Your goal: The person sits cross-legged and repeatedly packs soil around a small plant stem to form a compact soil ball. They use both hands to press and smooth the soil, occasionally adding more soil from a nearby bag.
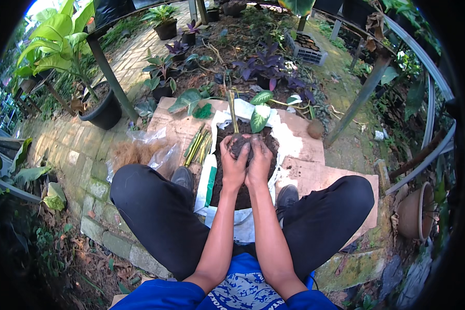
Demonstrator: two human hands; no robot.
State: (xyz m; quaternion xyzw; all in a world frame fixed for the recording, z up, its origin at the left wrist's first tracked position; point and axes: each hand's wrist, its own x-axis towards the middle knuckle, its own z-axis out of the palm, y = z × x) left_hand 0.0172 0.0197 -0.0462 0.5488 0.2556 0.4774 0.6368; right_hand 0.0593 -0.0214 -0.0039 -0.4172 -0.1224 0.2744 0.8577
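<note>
My left hand point(233, 164) and my right hand point(259, 161) are cupped together around a ball of dark soil point(240, 147). A bare plant stem point(233, 112) stands up from the ball, leaning slightly left. Both hands are over an open white sack point(234, 226) filled with dark potting soil point(221, 192); soil covers the fingers. Just beyond my right fingertips are green-and-white variegated leaves point(260, 118); whether they join the held stem, I cannot tell. The underside of the ball is hidden by my palms.
Cardboard point(348, 182) lies under the sack. To the left are cut green stems point(197, 145) and brown fibre point(135, 153) in clear plastic. A round brown ball point(315, 128) sits at right. Metal posts point(356, 99), a black pot point(104, 112) and a plastic crate point(308, 52) stand around.
</note>
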